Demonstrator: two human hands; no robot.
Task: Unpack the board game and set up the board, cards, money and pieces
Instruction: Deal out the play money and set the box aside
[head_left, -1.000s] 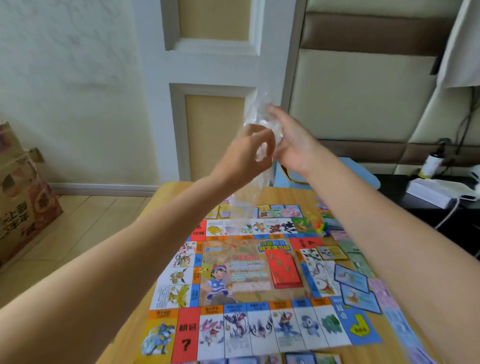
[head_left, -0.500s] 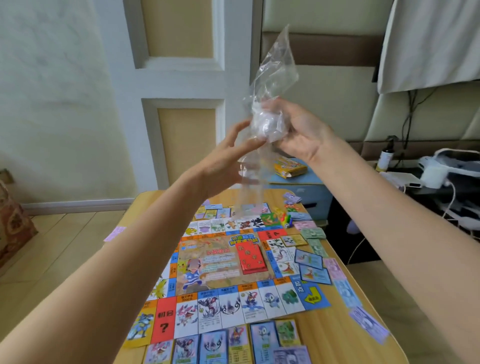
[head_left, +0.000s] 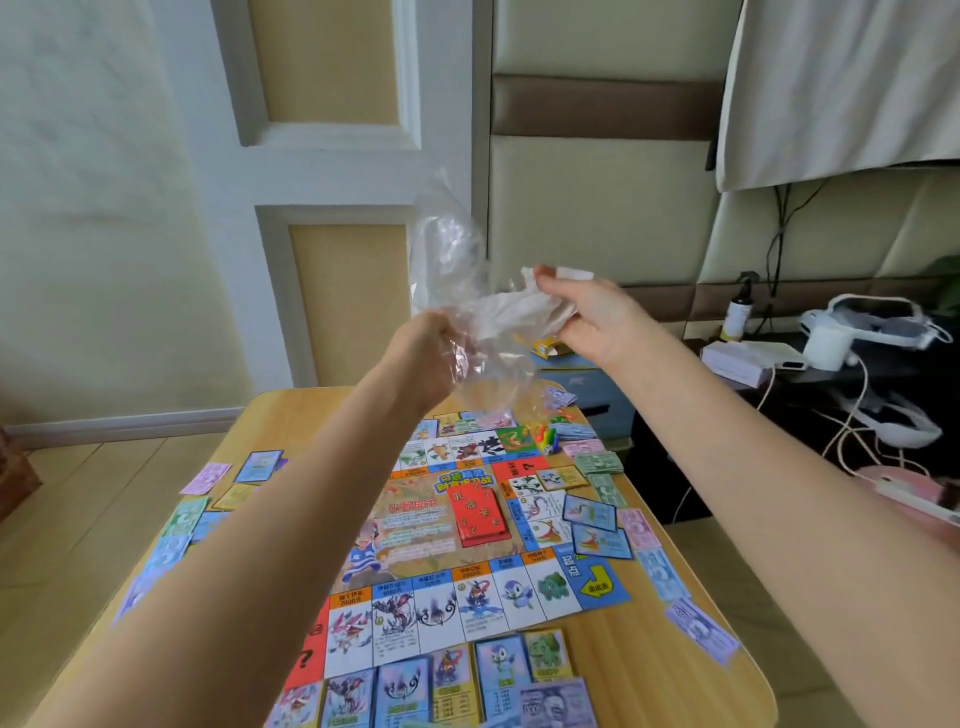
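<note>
Standing under everything, the desk (head_left: 649, 675) carried the board (head_left: 467, 545), which lay flat and open at its middle. Both forearms reached out above the board, raised well clear of it. Between the hands hung a clear bag (head_left: 457, 270), crumpled, one loose end rising above the left hand and another sagging below toward the desk's far edge. The left hand (head_left: 431, 353) gripped the bag with its fingers curled round the plastic. The right hand (head_left: 587, 317) clutched the bag's bunched whitish end, thumb and fingers closed on it.

A red deck (head_left: 479, 512) sat on the board's centre, right of the printed figure. Cards (head_left: 592, 525) lay beside the board's right edge, touching or overlapping it, and more cards (head_left: 519, 670) lined the near edge. Money (head_left: 701, 629) lay in single notes down the desk's right side, with a green stack (head_left: 600, 462) farther back. Other notes and cards (head_left: 208, 478) spread along the left side, partly hidden by the left arm. Small coloured pieces (head_left: 545, 436) clustered at the board's far right corner; their shapes were too small to tell.
</note>
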